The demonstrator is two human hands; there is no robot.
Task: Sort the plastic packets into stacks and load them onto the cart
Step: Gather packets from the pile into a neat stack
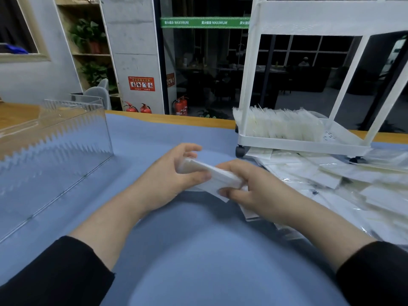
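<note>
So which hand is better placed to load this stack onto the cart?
Probably the right hand: it grips the white packet stack on the side where the white wheeled cart stands.

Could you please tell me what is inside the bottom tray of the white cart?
A row of plastic packets stands upright in the cart's bottom tray; the tray wall hides their lower edges.

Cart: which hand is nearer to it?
Right. The right hand holds the stack at its end toward the cart, just below the cart's left wheel. The left hand holds the stack's far end, farther left.
</note>
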